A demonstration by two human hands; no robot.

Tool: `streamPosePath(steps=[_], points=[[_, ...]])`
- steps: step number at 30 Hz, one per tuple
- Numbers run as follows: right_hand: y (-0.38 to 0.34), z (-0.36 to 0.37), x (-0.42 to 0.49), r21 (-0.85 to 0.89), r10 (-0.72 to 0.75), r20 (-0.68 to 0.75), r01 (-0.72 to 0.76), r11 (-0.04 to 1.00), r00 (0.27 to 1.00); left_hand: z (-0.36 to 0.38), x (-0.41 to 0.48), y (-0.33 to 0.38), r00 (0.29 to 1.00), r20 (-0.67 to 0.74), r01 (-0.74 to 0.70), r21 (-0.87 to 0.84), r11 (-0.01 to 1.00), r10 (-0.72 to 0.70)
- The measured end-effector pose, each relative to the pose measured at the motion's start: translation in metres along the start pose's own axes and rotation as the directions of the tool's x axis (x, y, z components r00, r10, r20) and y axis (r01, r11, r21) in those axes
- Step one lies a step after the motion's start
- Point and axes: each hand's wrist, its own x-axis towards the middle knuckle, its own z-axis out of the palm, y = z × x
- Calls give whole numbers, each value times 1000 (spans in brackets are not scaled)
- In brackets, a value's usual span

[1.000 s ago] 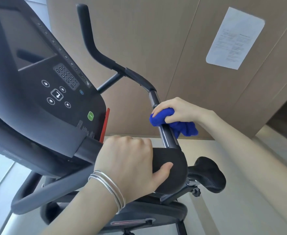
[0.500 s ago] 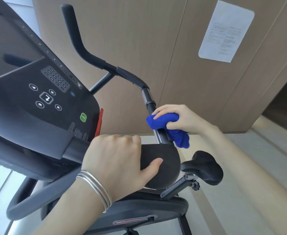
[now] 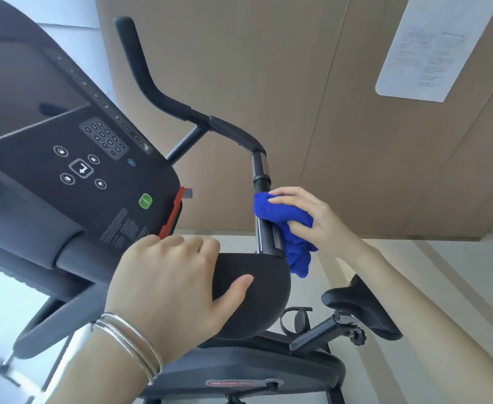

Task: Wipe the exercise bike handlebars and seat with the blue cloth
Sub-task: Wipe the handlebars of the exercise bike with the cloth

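The black handlebar of the exercise bike curves from upper left down to a silver-banded grip section at centre. My right hand presses the bunched blue cloth around that grip, just above the padded black elbow rest. My left hand, with silver bangles on the wrist, grips the near edge of the pad. The black seat sits lower right, partly hidden behind my right forearm.
The bike's black console, with keypad, green button and red strip, fills the left. A wooden wall with a white paper notice stands behind. The bike's frame and a pedal lie below, over a pale floor.
My right hand with the cloth has slid down the grip toward the pad and the view has shifted. My left hand has stayed on the pad.
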Motion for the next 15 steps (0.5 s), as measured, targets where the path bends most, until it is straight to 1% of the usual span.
streamPosePath(steps=[3, 5, 8, 11, 15], points=[[17, -1, 8, 20, -27, -11, 27, 999, 1000, 1, 1, 16, 997, 24, 69, 79, 994, -72], [25, -1, 3, 24, -83, 27, 82, 996, 996, 2, 2, 28, 988, 56, 141, 98, 985, -147], [38, 3, -12, 71, -164, 71, 159, 985, 984, 5, 4, 48, 961, 60, 261, 113, 959, -269], [50, 7, -24, 134, -218, 35, 212, 968, 975, 10, 12, 72, 931, 72, 343, 156, 926, -357], [66, 7, -32, 126, -323, -56, 327, 937, 945, 21, 24, 100, 896, 119, 390, 247, 887, -427]])
